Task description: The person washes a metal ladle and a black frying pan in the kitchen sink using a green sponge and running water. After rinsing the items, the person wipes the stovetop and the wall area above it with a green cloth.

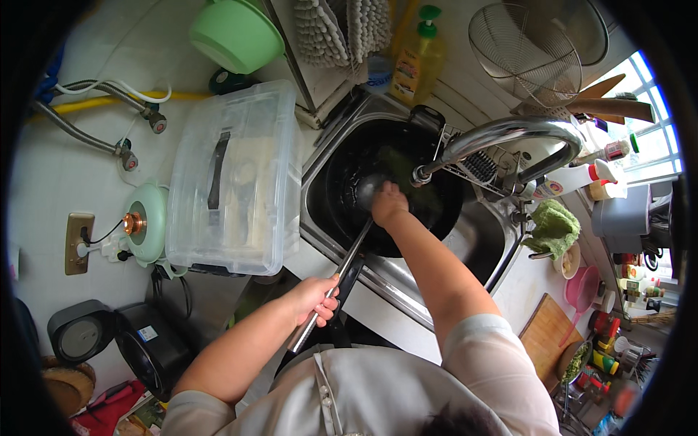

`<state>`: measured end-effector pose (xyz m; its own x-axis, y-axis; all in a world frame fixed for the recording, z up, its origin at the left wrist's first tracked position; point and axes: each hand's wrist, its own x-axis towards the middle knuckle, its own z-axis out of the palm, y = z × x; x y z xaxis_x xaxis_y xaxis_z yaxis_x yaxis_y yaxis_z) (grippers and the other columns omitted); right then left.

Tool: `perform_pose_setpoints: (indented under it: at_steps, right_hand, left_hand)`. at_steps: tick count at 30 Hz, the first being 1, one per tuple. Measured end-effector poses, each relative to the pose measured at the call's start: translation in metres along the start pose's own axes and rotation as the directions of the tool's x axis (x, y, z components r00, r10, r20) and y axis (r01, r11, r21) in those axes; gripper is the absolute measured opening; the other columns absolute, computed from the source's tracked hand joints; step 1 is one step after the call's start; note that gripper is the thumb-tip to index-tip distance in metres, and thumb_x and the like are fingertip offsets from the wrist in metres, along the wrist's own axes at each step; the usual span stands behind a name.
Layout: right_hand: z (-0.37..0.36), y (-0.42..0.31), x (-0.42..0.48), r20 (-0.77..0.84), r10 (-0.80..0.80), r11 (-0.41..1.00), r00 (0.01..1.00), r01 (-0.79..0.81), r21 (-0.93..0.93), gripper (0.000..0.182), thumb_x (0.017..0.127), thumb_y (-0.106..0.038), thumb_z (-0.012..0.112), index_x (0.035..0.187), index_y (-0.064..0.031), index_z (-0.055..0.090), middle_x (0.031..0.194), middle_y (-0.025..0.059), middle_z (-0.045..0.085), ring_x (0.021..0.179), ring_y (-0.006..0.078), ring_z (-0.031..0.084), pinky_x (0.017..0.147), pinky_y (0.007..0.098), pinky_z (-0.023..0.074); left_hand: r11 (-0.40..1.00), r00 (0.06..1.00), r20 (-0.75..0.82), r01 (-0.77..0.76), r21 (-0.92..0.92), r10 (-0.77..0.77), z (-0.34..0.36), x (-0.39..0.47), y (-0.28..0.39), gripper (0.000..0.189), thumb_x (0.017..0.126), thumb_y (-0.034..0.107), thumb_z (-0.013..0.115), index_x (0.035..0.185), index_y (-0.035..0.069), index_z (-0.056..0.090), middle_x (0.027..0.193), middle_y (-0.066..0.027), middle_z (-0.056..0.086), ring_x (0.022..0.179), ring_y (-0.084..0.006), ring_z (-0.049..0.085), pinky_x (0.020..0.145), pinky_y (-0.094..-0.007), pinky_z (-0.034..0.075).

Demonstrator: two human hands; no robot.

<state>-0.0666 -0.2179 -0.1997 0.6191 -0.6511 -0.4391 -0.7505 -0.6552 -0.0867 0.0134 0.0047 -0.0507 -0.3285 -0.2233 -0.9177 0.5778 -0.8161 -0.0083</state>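
A large black wok (341,212) sits in the stainless steel sink (480,240), its handle towards me. My left hand (318,301) is closed round the long metal handle of a ladle (357,245), whose rounded head lies inside the wok. Beside that head, my right hand (390,203) reaches down into the wok; its fingers are blurred, and whether they hold anything cannot be told. Something greenish shows in the wok to the right of my right hand. The curved chrome faucet (491,136) arches over the sink's right side.
A lidded clear plastic box (245,163) stands left of the sink. Behind the sink is a yellow pump bottle (411,68). A wire rack (474,158) with a brush, a green cloth (553,229), a pink strainer (582,286) and a wooden cutting board (545,332) are at the right.
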Motion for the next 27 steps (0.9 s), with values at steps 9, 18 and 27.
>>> perform_pose_setpoints:
  at_steps: [9, 18, 27]
  right_hand:
    - [-0.006, -0.017, 0.015, 0.019, -0.252, 0.927, 0.967, 0.248, -0.282, 0.029, 0.083, -0.017, 0.048, 0.104, -0.0073, 0.065, 0.121, 0.0084, 0.05, 0.116, 0.025, 0.042, 0.092, 0.0363, 0.0351]
    - [0.004, 0.014, 0.007, -0.084, 0.01, 0.931, 0.996, -0.04, -0.363, 0.026, 0.082, -0.018, 0.052, 0.102, -0.0086, 0.067, 0.11, 0.0087, 0.059, 0.105, 0.0253, 0.053, 0.086, 0.039, 0.0393]
    - [-0.031, 0.044, -0.075, -0.132, 0.171, 0.965, 0.976, -0.138, 0.223, 0.028, 0.076, -0.023, 0.059, 0.094, -0.0027, 0.065, 0.101, 0.0137, 0.061, 0.097, 0.0292, 0.059, 0.08, 0.0396, 0.0483]
  left_hand:
    - [0.994, 0.999, -0.034, 0.02, 0.112, -0.016, -0.005, -0.003, 0.009, 0.033, 0.096, 0.043, 0.04, 0.079, 0.015, 0.041, 0.054, 0.0066, 0.033, 0.041, -0.0035, 0.027, 0.041, -0.0224, 0.025]
    - [0.717, 0.822, -0.274, -0.214, 0.663, 0.498, 0.001, 0.014, -0.015, 0.031, 0.094, 0.037, 0.044, 0.082, 0.008, 0.044, 0.058, -0.0061, 0.048, 0.044, -0.0211, 0.045, 0.043, -0.0358, 0.038]
    - [0.13, 0.5, -0.029, -0.167, 0.977, 0.866, -0.022, -0.003, -0.043, 0.025, 0.093, 0.026, 0.048, 0.09, 0.001, 0.046, 0.069, -0.0172, 0.056, 0.048, -0.0311, 0.051, 0.05, -0.0425, 0.045]
